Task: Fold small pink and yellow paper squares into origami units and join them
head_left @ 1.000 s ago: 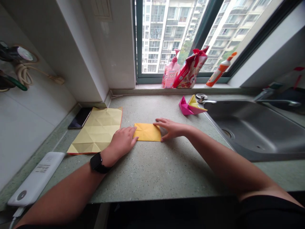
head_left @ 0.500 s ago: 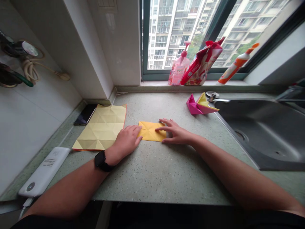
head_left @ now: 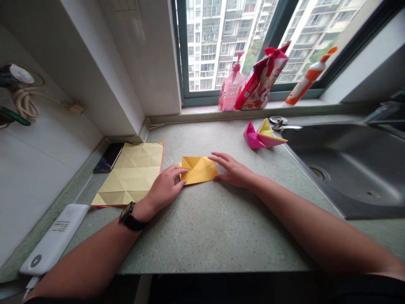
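Speckled stone countertop (head_left: 202, 240) runs beneath both forearms, with a white power bank (head_left: 53, 240) lying at its near left edge. A black smartwatch (head_left: 129, 217) sits on the left wrist. The left hand (head_left: 164, 188) is loosely curled and palm-down, its fingertips touching the left edge of the folded yellow paper (head_left: 198, 169), which lies at the middle of the counter. The right hand (head_left: 232, 172) is open, its spread fingers (head_left: 221, 157) reaching to the paper's right side and touching it lightly. Neither hand grips the paper. Light, even pressure from both sides looks best here, keeping the layers square and the creases sharp without sliding the paper.

Left of the left hand lies a creased pale yellow sheet (head_left: 128, 173), with a black smartphone (head_left: 108, 157) just beyond it. Farther right stands a pink-and-yellow origami boat (head_left: 261, 135), near the steel sink (head_left: 348, 169). On the far windowsill stand a pink pump bottle (head_left: 231, 86), a red printed bag (head_left: 262, 78) and an orange-capped bottle (head_left: 306, 80).
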A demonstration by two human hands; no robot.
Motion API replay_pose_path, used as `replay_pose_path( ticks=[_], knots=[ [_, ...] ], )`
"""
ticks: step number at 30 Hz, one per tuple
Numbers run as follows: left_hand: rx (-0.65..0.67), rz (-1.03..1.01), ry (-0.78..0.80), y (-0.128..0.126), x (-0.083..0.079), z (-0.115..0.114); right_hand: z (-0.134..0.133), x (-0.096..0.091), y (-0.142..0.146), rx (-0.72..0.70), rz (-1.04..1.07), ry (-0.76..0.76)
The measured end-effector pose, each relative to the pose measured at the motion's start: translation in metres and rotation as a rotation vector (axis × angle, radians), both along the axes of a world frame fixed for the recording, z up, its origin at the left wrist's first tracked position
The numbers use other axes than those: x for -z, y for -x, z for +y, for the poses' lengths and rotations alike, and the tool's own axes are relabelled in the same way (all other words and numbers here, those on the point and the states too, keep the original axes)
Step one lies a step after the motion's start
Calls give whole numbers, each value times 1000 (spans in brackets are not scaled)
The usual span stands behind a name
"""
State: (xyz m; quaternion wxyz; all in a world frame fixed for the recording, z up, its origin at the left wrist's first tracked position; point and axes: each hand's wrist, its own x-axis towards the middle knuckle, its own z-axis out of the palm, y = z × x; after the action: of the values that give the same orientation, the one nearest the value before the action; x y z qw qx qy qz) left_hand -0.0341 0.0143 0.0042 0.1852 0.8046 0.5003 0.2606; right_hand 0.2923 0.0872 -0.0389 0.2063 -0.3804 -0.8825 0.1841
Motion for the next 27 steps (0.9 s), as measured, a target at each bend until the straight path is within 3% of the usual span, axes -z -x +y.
replay_pose_path(
  ticks=[5, 8, 10, 12, 16, 22, 27],
  knots=[
    [-165, -270, -81, 5, 3, 7, 7, -1, 0, 145, 120, -125],
    [-188, -196, -237, 4, 3, 3, 5, -3, 1, 180, 158, -171],
    [-87, -69, -331, 0, 2, -3, 2, -6, 3, 203, 163, -189],
    [97, 54, -365, -4, 2, -9, -2, -9, 5, 213, 164, -223],
    [410, 256, -288, -8, 6, -15, -10, -15, 11, 136, 145, -313],
    [461, 280, -182, -10, 9, -17, -13, -15, 16, -86, 6, -311],
    [434, 181, -141, -10, 3, -19, -11, -14, 16, -159, 55, -333]
  ],
)
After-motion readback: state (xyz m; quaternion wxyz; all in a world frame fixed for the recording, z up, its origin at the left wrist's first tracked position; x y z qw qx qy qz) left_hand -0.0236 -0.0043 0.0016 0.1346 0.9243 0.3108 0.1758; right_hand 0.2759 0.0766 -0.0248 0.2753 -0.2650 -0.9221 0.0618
